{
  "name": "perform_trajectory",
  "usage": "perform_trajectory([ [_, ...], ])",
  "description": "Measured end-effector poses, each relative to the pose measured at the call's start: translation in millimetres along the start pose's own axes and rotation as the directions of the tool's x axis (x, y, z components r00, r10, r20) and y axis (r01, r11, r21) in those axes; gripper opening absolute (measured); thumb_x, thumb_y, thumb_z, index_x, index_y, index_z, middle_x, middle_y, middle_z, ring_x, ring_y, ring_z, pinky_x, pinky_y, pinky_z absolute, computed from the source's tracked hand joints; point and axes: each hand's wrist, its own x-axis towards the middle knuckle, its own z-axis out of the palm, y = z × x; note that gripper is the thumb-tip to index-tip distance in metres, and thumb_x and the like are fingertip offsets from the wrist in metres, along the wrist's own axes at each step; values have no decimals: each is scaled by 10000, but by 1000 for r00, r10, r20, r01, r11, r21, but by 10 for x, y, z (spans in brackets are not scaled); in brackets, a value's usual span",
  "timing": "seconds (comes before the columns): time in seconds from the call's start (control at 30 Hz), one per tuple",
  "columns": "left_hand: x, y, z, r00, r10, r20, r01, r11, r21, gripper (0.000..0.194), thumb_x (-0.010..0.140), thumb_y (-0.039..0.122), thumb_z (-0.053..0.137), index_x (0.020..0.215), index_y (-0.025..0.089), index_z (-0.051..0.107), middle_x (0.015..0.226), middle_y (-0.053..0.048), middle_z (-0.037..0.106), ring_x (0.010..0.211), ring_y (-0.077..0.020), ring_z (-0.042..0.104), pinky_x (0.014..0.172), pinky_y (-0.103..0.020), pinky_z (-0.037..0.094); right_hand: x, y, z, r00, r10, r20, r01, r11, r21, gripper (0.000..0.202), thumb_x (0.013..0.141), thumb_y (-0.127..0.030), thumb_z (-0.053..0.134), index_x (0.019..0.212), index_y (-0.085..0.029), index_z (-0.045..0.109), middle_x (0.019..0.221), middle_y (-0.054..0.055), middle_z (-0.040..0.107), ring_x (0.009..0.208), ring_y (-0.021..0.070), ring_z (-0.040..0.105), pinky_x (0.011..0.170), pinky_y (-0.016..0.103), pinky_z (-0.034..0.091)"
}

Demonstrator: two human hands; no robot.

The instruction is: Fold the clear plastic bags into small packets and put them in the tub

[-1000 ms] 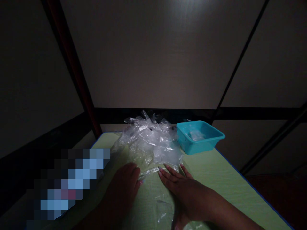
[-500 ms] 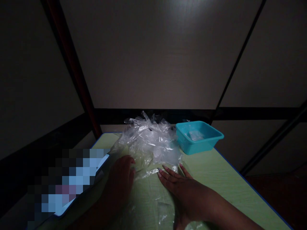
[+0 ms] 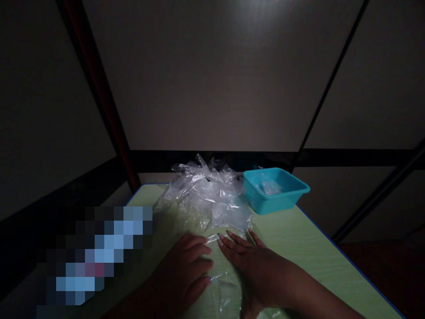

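One bluish patch [image 3: 109,254]: it is showing to the left of the heap of clear plastic [image 3: 210,190] and nearer the camera, covered by pixel blocks, so what it is cannot be told.
Dark red post [image 3: 96,84]: it is slanting down behind and to the left of the heap.
Left hand [image 3: 189,266]: it is resting on the near side of the heap, a little to its left, the fingers loosely bent and spaced apart over the flat plastic [image 3: 227,294]; whether every fingertip is touching cannot be told.
Heap: crumpled, shiny pieces are lying loosely over one another, one thin tip poking up.
Flat plastic: it is lying see-through between the hands on the near side of the heap, a bright crease running close to the heap's edge.
Wall panels [image 3: 212,84]: they are rising behind the heap, a black band [image 3: 272,158] crossing them low down.
Right hand [image 3: 252,261]: it is lying palm down to the near right of the heap, fingers spread wide on the plastic, the tips reaching the heap's near edge.
Turquoise basin [image 3: 275,204]: it is sitting just to the right of the heap, holding some crumpled clear plastic [image 3: 271,188].
Green table [image 3: 288,239]: it is carrying the heap, its blue edge running toward the camera on the right.
Reddish floor [image 3: 388,270]: it is showing dimly, well to the right of the heap.
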Motion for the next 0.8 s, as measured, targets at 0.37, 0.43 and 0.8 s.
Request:
perform_trajectory([
  [0.37, -42, -89, 97, 984, -168, 60, 151, 964, 220, 317, 831, 201, 635, 1146, 238, 644, 1202, -29, 655, 1182, -270, 518, 1076, -537, 279, -5, 2, -14, 1000, -5, 2, 5, 1000, 22, 1313, 525, -590, 795, 1496, -231, -13, 1565, 116, 21, 1419, 388, 2, 1073, 608, -150],
  [0.43, -29, -93, 94, 978, -199, 58, 179, 951, 253, 287, 834, 192, 633, 1118, 227, 654, 1188, -27, 664, 1176, -275, 524, 1072, -554, 275, -3, 2, -11, 1000, -1, 0, 1, 1000, 11, 1322, 521, -595, 795, 1495, -233, -22, 1566, 115, 17, 1418, 390, -1, 1071, 607, -155],
  [0.8, -53, -202, 97, 945, -318, -78, 316, 824, 471, 340, 856, 294, 599, 1166, 159, 629, 1198, -124, 641, 1149, -333, 538, 1015, -606, 328, 22, 39, 30, 1000, 7, -13, -8, 999, -32, 1294, 549, -548, 805, 1492, -276, -40, 1569, 105, 20, 1417, 394, 29, 1074, 628, -120],
])
